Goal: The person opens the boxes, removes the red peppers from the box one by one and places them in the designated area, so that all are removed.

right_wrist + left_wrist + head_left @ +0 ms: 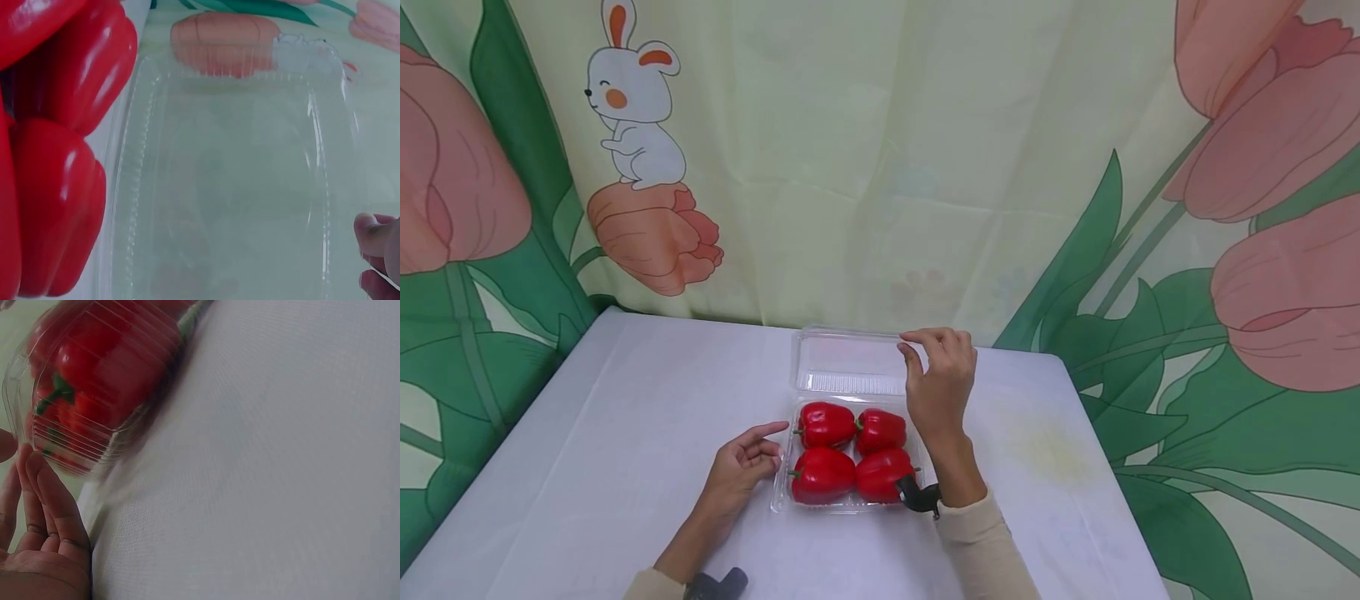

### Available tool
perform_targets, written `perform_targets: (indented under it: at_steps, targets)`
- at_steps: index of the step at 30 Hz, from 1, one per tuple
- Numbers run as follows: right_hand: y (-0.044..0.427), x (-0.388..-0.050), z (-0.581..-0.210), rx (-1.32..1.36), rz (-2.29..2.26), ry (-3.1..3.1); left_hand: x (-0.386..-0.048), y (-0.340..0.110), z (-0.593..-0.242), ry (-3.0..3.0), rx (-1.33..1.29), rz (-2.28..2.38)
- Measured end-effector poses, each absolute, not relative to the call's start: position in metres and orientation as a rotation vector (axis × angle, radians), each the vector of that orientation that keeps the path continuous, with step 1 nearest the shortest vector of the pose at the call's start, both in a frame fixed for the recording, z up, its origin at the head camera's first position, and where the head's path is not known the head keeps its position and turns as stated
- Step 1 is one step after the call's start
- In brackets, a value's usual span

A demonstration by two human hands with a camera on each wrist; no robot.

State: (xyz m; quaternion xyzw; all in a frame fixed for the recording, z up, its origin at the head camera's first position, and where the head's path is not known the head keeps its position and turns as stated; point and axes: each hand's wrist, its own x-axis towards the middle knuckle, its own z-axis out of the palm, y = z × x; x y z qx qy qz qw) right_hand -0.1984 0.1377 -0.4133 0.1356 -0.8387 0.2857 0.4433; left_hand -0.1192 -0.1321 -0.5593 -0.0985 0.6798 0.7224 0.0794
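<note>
No text, label, brand, number or sign can be read: not on the box (850,358) or peppers (823,478) beside the fingers (763,431), the worktop (647,450) below them or the curtain (850,167) beyond.

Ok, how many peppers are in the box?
4, all in the box: the far-left pepper, far-right pepper, near-left pepper and near-right pepper. None seems hidden.

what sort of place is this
Probably an indoor staged set: a fabric backdrop printed with tulips and a rabbit, a white-covered table, and an open clear box of red peppers.
</note>
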Motion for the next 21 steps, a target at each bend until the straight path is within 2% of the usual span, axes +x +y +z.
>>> perform_targets:
  at_steps: [21]
  targets:
    - [0.168, -0.222, -0.417, 0.305, 0.749, -2.092, -0.120, -0.134, -0.560, 2.010, -0.265, 2.191]
